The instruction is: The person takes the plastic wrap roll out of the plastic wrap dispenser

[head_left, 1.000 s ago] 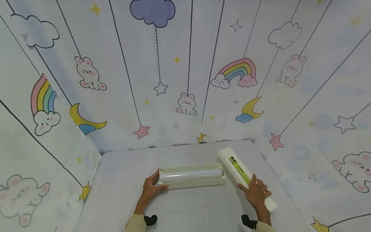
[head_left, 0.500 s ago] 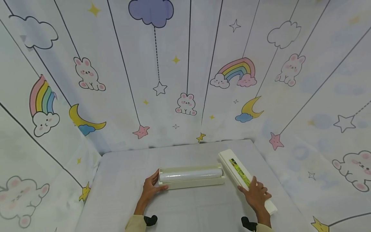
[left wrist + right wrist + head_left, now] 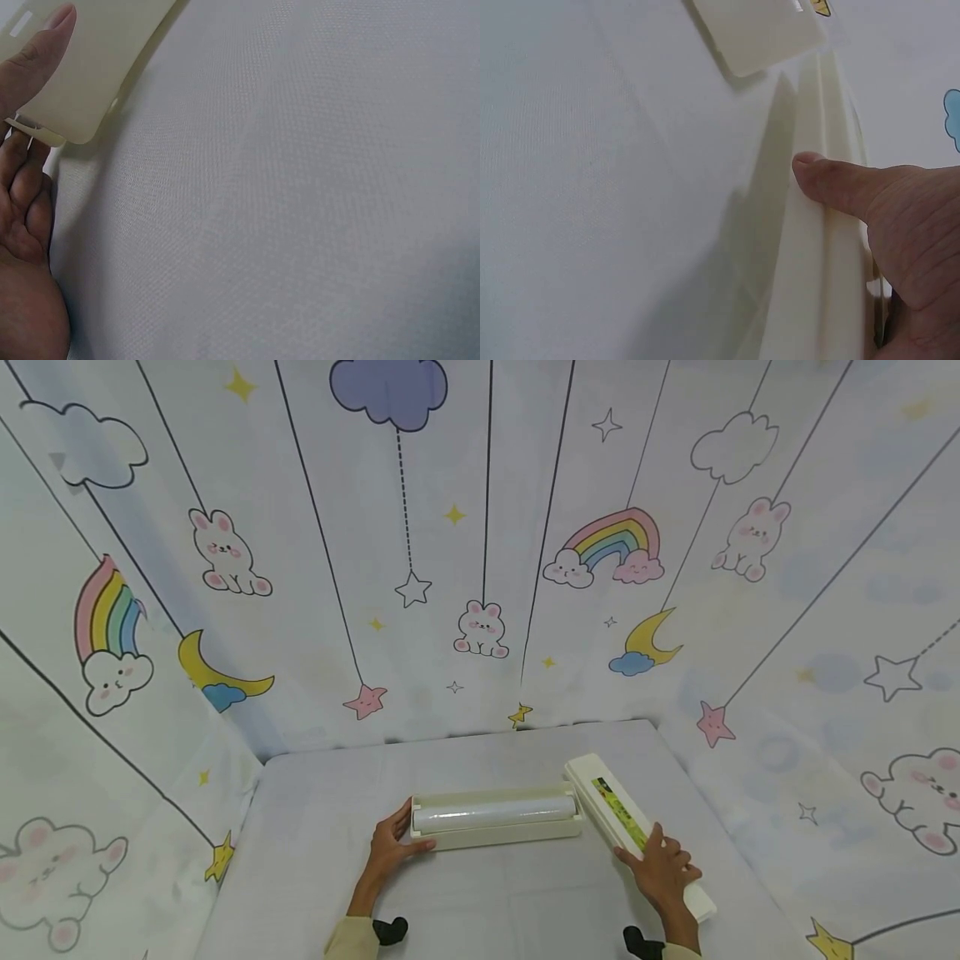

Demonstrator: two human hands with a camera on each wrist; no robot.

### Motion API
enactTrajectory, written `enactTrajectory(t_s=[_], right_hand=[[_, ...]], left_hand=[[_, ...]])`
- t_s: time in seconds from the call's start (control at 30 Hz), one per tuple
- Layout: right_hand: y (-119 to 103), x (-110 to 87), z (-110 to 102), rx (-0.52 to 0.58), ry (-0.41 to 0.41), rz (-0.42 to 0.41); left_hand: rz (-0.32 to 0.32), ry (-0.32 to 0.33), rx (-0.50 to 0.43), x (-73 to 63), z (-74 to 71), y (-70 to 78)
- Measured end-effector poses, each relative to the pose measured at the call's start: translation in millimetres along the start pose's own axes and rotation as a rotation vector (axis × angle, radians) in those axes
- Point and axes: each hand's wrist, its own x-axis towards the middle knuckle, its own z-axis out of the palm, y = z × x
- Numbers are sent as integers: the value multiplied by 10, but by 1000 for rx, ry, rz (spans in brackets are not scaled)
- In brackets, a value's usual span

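My left hand is grasping the left end of a long cream box, thumb along the near wall, other fingers round the end; the left wrist view has thumb and fingers either side of the corner. Box is uncovered and lies lengthwise just right of that hand, on the worktop. Inside it, right of my left fingers, a shiny whitish roll runs nearly the full length. My right hand is grasping a long off-white lid near its near end, thumb on the side that faces the box, fingers over the top. Lid slants: far end ahead and left of my right hand, close to the box's right end, near end just behind the hand. Can't tell if lid and box touch, or if the lid sits fully on the worktop. Green and yellow label on the lid top, just ahead of my right fingers. Cream sleeves behind both hands, a black piece at each wrist. Well ahead of both hands, a pale curtain printed with bunnies, clouds, stars and rainbows.
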Motion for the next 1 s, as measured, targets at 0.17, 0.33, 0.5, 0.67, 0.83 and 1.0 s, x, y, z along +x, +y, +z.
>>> enactTrajectory(t_s=[0.17, 0.33, 0.5, 0.67, 0.83, 1.0], right_hand=[[16, -17, 7, 3, -8, 7], [39, -28, 13, 1, -6, 10], [65, -33, 23, -7, -6, 12], [92, -27, 37, 2, -2, 18], [79, -38, 30, -2, 9, 25], [56, -79, 4, 12, 2, 21]], left_hand=[[11, 4, 4, -8, 1, 1], [17, -1, 2, -18, 5, 7], [54, -5, 11, -8, 1, -14], [50, -5, 15, -11, -1, -22], [-11, -1, -15, -23, 8, 12], [-52, 2, -2, -18, 19, 42]])
